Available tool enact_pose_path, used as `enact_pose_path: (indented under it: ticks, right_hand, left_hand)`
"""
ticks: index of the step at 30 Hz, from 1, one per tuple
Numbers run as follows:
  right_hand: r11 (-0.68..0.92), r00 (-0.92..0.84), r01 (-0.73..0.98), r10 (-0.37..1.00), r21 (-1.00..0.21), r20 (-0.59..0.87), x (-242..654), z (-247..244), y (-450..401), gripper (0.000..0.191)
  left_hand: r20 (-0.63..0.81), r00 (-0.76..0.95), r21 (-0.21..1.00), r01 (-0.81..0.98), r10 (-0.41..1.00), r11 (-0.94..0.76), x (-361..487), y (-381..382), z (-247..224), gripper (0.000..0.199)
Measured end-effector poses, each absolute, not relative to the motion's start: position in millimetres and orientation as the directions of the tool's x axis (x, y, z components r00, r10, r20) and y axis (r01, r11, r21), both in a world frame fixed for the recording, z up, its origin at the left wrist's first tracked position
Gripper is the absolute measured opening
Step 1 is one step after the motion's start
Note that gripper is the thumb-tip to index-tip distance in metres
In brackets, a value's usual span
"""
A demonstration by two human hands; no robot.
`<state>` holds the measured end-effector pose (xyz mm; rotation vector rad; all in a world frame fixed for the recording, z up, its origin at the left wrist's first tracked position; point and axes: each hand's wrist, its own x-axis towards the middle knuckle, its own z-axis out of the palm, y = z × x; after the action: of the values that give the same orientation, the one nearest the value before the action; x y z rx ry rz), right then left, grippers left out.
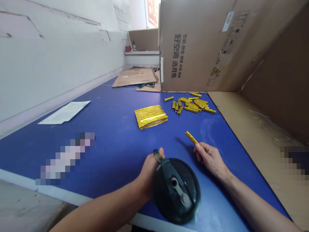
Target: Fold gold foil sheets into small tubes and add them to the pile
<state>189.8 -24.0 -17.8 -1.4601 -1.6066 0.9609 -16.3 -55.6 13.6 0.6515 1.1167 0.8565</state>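
My left hand is closed around the handle side of a dark tumbler with a lid and spout, low in the head view. To its right, my right hand pinches one end of a thin gold stick, held above the blue table. Ahead of the tumbler lies a flat gold packet. Several gold sticks are scattered in a loose pile at the back right, in front of the large cardboard box.
The blue table bears a white sheet at the left and a blurred-out object nearer me. Flattened cardboard lies at the back. A large cardboard box stands behind the sticks; brown cardboard borders the right edge.
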Motion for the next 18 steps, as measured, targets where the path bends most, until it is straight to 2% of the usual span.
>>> enact_pose_path:
  ticks: [1, 3, 6, 8, 11, 18]
  right_hand:
    - [0.069, -0.066, 0.438, 0.997, -0.896, 0.044, 190, -17, -24, 0.041]
    - [0.067, -0.059, 0.441, 0.997, -0.895, 0.046, 189, -17, -25, 0.041]
    - [0.056, -0.055, 0.438, 0.998, -0.897, 0.036, 189, -17, -26, 0.041]
    - [0.05, -0.055, 0.446, 0.998, -0.893, 0.028, 188, -17, -25, 0.041]
    - [0.04, -0.064, 0.475, 0.998, -0.879, 0.011, 185, -16, -24, 0.041]
    - [0.023, -0.139, 0.493, 0.989, -0.87, -0.053, 179, -10, -15, 0.038]
  left_hand:
    - [-0.573, 0.185, 0.736, -0.313, 0.799, 0.6, -8, -59, 16, 0.056]
    - [-0.62, 0.147, 0.674, -0.403, 0.77, 0.619, 6, -64, 18, 0.052]
    - [-0.677, 0.188, 0.607, -0.404, 0.711, 0.685, 16, -68, 16, 0.052]
    - [-0.658, 0.236, 0.607, -0.397, 0.715, 0.689, 17, -70, 12, 0.057]
    - [-0.624, 0.345, 0.637, -0.296, 0.701, 0.712, 14, -71, 8, 0.063]
    - [-0.552, 0.379, 0.757, -0.146, 0.743, 0.637, 1, -73, 2, 0.056]
